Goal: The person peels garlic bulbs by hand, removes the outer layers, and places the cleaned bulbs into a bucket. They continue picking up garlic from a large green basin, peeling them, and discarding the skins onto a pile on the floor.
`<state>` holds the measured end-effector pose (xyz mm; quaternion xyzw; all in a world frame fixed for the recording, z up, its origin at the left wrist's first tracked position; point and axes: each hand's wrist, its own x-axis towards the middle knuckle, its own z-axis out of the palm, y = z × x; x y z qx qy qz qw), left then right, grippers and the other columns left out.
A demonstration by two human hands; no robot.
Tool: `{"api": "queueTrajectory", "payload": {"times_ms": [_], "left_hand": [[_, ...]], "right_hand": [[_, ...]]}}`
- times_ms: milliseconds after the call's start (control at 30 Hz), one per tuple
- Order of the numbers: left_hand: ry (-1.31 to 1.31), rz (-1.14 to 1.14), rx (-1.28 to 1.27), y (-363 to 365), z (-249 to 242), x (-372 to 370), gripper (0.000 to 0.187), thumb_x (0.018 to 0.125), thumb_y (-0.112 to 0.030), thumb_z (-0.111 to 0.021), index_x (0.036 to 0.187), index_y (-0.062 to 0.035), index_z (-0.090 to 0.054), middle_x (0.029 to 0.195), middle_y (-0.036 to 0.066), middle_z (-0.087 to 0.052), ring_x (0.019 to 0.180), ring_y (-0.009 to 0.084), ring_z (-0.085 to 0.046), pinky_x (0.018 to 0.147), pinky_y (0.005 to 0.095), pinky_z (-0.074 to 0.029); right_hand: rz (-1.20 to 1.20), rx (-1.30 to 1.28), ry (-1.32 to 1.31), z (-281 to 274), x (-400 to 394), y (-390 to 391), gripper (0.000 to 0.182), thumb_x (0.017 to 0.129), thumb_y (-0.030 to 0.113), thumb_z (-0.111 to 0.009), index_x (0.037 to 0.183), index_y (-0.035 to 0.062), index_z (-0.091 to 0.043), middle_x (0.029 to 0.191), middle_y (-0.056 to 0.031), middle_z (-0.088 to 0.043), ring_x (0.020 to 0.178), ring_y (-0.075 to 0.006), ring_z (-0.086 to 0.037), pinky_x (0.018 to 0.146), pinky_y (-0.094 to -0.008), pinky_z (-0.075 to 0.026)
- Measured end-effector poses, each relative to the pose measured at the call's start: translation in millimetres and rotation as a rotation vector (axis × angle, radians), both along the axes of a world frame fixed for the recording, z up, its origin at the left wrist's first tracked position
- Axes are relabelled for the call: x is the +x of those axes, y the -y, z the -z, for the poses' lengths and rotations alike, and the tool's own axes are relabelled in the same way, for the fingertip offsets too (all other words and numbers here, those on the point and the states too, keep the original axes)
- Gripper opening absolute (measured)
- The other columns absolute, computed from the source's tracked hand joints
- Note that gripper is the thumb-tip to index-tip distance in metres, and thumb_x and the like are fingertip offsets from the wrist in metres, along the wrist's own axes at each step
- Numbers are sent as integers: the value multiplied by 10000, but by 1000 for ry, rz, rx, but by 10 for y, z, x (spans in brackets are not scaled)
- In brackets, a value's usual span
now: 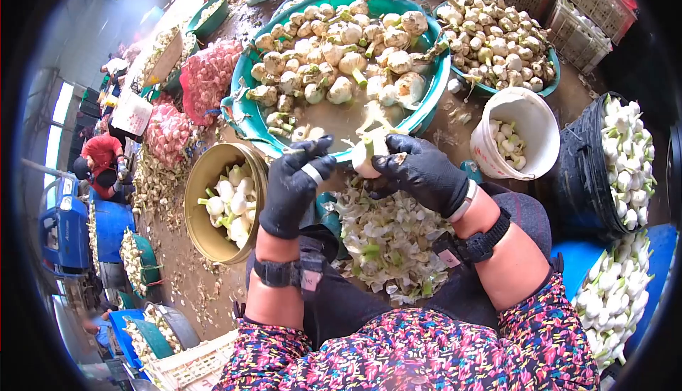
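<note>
My right hand (420, 170), in a black glove, grips a white garlic bulb (368, 155) with part of its stalk on, over the near rim of a large teal tub (238, 99). Just left of the bulb, apart from it, is my left hand (293, 185), also gloved, a white band round one finger. Its fingers are curled in; whatever they may hold is hidden. The tub holds many unpeeled garlic bulbs (341, 57) with short stalks. Below my hands, between my legs, lies a heap of garlic skins (391, 242).
A yellowish bucket (202, 227) with peeled bulbs stands left, a white bucket (529, 121) with peeled cloves or bulbs right. A black bucket (586, 170) of white garlic is further right. Red net sacks (209, 78) lie at the left. A person in red (103, 153) works beyond.
</note>
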<state>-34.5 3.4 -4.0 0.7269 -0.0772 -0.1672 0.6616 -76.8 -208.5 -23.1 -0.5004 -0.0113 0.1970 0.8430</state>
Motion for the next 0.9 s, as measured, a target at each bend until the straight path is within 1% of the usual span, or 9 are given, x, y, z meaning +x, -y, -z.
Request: {"api": "queueTrajectory", "payload": {"times_ms": [200,267,333,400,467,533,600,733,900], "left_hand": [[613,143,195,272,20,-107,318,727,37,-647,1041,18,-604,995,72,-605,865,120,-567,730,254,-478],[780,195,281,260,-4,-81,275,747,21,-637,1021,10,-615,977,67,-609,835,115,-575,712,250,-483],[87,103,-186,255,-35,-159,215,788,-29,-610,999,7,-627,894,59,-609,743,122,-593,663,246,-490],[891,248,474,143,-31,-53,262,844,-34,-506,1075,58,-589,883,80,-613,672,154,-608,631,259,-497],[394,56,61,82,-16,-26,314,830,35,-463,1124,45,-572,898,103,-618,647,170,-609,618,265,-496],[625,83,199,48,-47,13,342,808,81,-459,1127,34,-572,887,119,-621,638,179,-612,614,273,-497],[962,189,301,9,72,95,339,804,87,-474,1122,25,-573,862,117,-622,662,181,-620,634,282,-505],[258,55,-248,114,42,-56,259,831,52,-480,1070,54,-580,911,121,-632,696,175,-626,661,294,-517],[534,-291,178,-546,-251,170,136,843,12,-549,964,13,-612,954,67,-611,819,127,-586,748,245,-475]], "right_hand": [[71,161,-60,130,50,-154,197,865,115,-569,1039,23,-554,963,-70,-596,826,-137,-601,683,-287,-534],[124,-669,666,196,138,-121,190,853,61,-565,1039,23,-576,972,-69,-597,861,-155,-595,705,-283,-516],[238,-431,523,205,95,-120,182,851,27,-550,1026,11,-597,977,-79,-599,882,-165,-594,723,-279,-499],[487,58,426,167,152,-178,181,858,10,-527,1023,-3,-601,988,-96,-606,892,-165,-597,727,-277,-501],[243,265,278,-81,28,-98,188,837,-13,-522,1005,-15,-607,954,-74,-638,876,-138,-588,764,-263,-478],[-256,185,299,-4,-8,-51,200,800,18,-549,985,-13,-618,938,-54,-644,835,-140,-585,777,-267,-459],[-445,-625,519,238,-8,-72,290,787,73,-613,1065,-7,-595,937,-50,-630,814,-93,-559,724,-263,-460],[-80,-158,15,-97,-13,-43,148,807,112,-646,913,12,-619,810,-1,-615,682,-60,-540,616,-209,-436],[-163,-797,554,99,-30,-119,189,798,207,-644,862,30,-634,800,-124,-628,732,-229,-588,699,-308,-464]]}}
